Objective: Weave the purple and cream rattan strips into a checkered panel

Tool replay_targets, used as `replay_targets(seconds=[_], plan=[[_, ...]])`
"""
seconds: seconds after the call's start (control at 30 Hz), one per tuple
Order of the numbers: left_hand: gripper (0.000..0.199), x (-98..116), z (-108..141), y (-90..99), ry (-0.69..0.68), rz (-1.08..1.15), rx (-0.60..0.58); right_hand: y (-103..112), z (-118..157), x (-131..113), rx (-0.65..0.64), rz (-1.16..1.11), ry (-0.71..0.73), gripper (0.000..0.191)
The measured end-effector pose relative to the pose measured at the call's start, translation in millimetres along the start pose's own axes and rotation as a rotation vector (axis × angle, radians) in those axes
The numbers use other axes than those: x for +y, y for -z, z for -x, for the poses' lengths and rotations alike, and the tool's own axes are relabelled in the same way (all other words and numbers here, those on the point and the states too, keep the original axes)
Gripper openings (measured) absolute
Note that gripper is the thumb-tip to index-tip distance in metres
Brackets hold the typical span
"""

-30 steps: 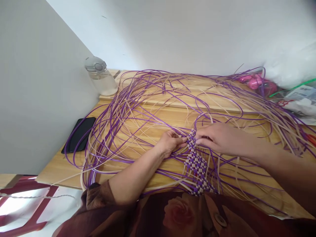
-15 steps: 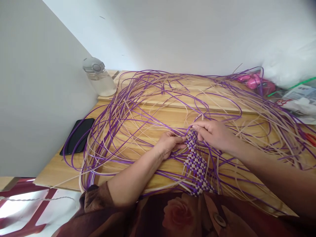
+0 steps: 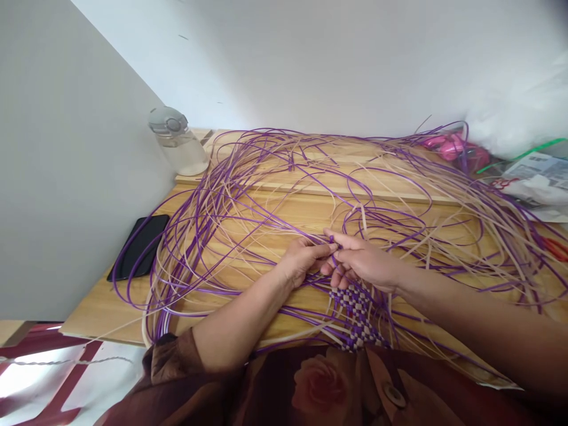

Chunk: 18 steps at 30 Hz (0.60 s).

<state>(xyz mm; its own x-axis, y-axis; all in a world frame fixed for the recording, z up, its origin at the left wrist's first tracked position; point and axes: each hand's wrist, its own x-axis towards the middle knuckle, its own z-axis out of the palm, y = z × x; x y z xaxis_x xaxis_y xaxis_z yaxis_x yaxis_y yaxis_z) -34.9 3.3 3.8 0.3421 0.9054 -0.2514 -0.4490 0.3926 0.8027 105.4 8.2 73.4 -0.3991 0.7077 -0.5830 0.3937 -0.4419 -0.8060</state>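
A woven piece (image 3: 355, 307) in purple and beige checks lies between my forearms, its lower end near my clothing. Its upper part is hidden behind my right hand (image 3: 361, 260). My left hand (image 3: 304, 258) pinches a purple strand at the upper end of the weave. Right beside it, the thumb and index finger of my right hand close on the purple strand (image 3: 333, 241), with the other fingers curled below. Long loose purple and beige strands (image 3: 213, 201) spread out from the piece in wide loops to both sides.
A clear bottle with a grey lid (image 3: 181, 145) stands at the back left by the wall. A black phone (image 3: 139, 247) lies at the left, under some strands. Pink object (image 3: 452, 148), plastic bags (image 3: 532, 183) and red-handled scissors (image 3: 555, 248) are at the right.
My right hand has moved left and slightly down, now covering the upper weave that showed before. My left hand has stayed almost in place. Strands right of the weave have shifted.
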Motion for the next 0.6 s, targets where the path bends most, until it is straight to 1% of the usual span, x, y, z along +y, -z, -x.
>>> replay_targets(seconds=[0.07,0.1,0.13,0.2,0.23,0.3,0.37,0.43,0.5,0.6], plan=[[0.027,-1,0,0.0,-0.03,-0.04,0.027,-7,0,1,-0.031,-0.082,-0.004,0.083],[0.026,-1,0,-0.4,-0.046,-0.057,0.047,-8,0,2,-0.047,-0.076,-0.002,0.087],[0.025,-2,-1,-0.9,-0.054,-0.068,0.065,-8,0,2,-0.057,-0.025,0.004,0.091],[0.027,-3,-1,-2.2,-0.036,-0.066,0.083,-2,1,1,-0.041,0.213,0.056,0.09],[0.029,-3,-2,-2.9,-0.02,-0.057,0.093,2,1,-1,-0.009,0.377,0.107,0.085],[0.035,-3,-3,-4.2,-0.001,-0.038,0.118,14,2,-6,0.086,0.678,0.242,0.065],[0.04,-2,-3,-5.2,-0.008,-0.02,0.129,25,0,-11,0.187,0.854,0.361,0.045],[0.041,-1,-3,-6.0,-0.012,0.006,0.113,34,-3,-15,0.268,0.938,0.445,0.036],[0.04,0,-1,-6.3,0.004,0.03,0.091,40,-7,-18,0.304,0.994,0.503,0.032],[0.039,-2,0,-5.8,-0.005,0.033,0.072,42,-11,-24,0.243,1.032,0.509,0.033]])
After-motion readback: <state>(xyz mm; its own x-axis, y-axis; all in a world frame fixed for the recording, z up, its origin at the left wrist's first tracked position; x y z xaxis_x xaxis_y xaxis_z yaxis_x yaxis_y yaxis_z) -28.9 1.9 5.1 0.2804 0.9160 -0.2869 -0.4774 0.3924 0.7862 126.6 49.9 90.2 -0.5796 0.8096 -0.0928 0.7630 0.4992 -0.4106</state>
